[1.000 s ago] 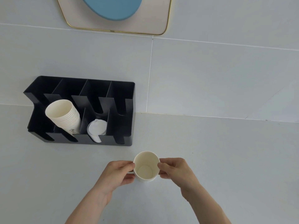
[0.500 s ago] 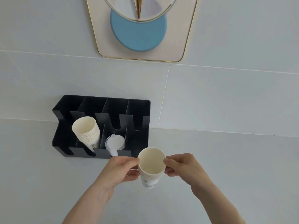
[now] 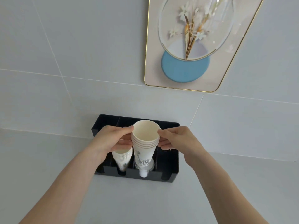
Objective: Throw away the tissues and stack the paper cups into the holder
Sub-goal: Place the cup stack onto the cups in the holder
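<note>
Pale grey tiled wall and a matching grey desk (image 3: pixel 242 191) form the setting, with a gold-edged framed picture (image 3: pixel 191 46) hung on the wall above. A black holder (image 3: pixel 169 159) with several slots is set on the desk against the wall. A short stack of paper cups (image 3: pixel 145 143), mouth up and slightly tilted, is held over the holder's middle slots; about five nested rims are counted, and a grey ink-style floral print is seen on the lowest cup's side. The stack is pinched near its rims from both sides: the left hand (image 3: pixel 111 139) grasps its left side, the right hand (image 3: pixel 176 139) its right side, fingers closed on the cups. A second stack of cups (image 3: pixel 122 159) is lodged in the slot behind the left hand, partly hidden by it. White lids (image 3: pixel 144 172) are seen in the slot below the held stack. No tissues are in view, so the tissue step is judged done or out of frame. The step in hand is judged to be the stacking of cups into the holder. The next move is judged to call for the held stack to be lined up with the lodged stack or a free slot and lowered straight, without crushing the thin rims.
</note>
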Tool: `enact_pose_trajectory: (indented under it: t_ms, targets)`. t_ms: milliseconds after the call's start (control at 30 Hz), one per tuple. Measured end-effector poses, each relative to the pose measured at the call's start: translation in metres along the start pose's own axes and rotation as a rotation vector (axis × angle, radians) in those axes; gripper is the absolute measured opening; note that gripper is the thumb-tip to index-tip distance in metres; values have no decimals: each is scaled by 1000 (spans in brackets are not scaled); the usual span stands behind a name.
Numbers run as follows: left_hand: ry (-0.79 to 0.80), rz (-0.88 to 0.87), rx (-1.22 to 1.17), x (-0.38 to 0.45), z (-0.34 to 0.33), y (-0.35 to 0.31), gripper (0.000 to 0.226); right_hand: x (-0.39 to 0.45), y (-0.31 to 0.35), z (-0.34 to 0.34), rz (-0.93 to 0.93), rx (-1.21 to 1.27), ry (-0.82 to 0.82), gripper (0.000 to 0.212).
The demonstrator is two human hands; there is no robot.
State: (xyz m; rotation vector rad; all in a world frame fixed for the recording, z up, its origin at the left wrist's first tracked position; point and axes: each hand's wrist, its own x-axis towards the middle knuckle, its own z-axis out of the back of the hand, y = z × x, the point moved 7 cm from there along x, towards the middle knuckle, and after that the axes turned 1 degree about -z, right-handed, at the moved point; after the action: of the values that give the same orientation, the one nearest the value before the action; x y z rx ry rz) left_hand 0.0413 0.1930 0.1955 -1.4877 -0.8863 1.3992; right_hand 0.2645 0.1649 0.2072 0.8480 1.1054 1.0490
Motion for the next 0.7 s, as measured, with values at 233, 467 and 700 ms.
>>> enact_pose_trajectory:
  t_ms: [233, 467, 700]
  targets:
    - [-33, -49, -42, 35, 58, -38, 22, 37, 47, -46, 19, 41, -61, 22]
    - [-47, -18, -37, 70, 86, -12, 20, 70, 28, -83, -61, 37, -92, 20]
    - [-38, 73, -27, 99, 93, 43, 20, 91, -21, -105, -163, -16, -130, 19]
